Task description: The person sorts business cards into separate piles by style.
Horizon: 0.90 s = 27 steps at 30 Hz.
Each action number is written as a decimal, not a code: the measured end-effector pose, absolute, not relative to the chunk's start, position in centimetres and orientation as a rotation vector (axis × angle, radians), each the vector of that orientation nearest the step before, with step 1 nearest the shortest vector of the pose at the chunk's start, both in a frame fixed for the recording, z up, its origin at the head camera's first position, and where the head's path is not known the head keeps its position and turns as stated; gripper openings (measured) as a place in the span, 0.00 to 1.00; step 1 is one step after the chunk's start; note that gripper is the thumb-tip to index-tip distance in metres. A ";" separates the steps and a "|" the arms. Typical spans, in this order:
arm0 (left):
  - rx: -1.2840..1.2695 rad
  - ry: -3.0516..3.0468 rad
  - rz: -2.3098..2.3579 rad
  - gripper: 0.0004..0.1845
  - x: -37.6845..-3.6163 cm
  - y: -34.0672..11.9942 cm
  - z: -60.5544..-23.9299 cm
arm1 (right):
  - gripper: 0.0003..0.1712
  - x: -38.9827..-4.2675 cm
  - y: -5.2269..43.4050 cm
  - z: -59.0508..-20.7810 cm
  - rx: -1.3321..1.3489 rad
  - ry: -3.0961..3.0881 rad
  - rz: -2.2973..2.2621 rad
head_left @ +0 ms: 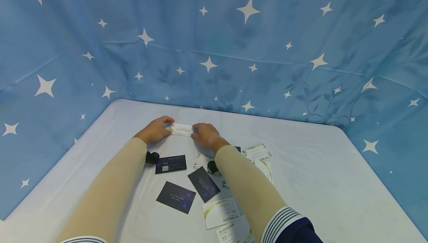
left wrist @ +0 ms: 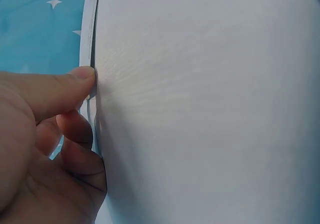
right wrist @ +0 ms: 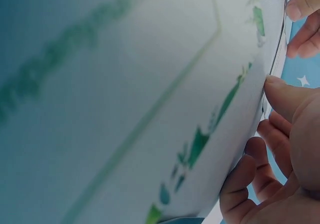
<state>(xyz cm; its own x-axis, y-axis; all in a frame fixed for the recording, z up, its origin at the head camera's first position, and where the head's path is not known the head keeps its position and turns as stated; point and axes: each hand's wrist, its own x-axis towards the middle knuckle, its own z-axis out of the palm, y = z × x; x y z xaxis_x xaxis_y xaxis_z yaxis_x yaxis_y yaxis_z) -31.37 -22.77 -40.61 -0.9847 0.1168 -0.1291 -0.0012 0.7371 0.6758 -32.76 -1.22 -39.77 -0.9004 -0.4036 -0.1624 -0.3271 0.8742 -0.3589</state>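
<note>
Our left hand and right hand pinch a white card by opposite ends near the tabletop's far edge, probably to steady it; whether it's single, we cannot tell. Nearer us, perhaps spread for visibility, we count three dark cards plus a fourth's corner, three gold-striped cards, and at least two leafy cards.

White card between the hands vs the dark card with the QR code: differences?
- Colour: the white card is pale; the dark card is near-black blue.
- Print: the dark card shows a QR code; the white card shows none.
- State: left hand and right hand grip the white card; neither grips the dark card.
Shared: both rectangular, printed.
</note>
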 end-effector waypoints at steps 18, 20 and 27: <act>0.182 2.737 1.222 0.32 -30.4 -22.3 -39.2 | 0.34 -32.4 2.3 -38.1 -0.638 2.694 -0.922; 0.221 2.743 1.237 0.32 -30.0 -21.7 -38.7 | 0.34 -32.1 3.5 -37.6 -0.662 2.686 -0.949; 0.443 2.733 1.251 0.32 -28.6 -18.4 -37.5 | 0.34 -30.2 9.5 -36.9 -0.678 2.682 -0.920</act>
<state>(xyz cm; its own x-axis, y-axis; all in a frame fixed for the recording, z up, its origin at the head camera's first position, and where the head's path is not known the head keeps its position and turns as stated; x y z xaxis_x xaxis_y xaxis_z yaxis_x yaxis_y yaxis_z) -28.59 -18.40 -37.53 -0.9524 0.3037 0.0272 0.2190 0.6194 0.7539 -30.19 9.48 -36.95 -0.8678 -0.4931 -0.0612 -0.3516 0.6965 -0.6255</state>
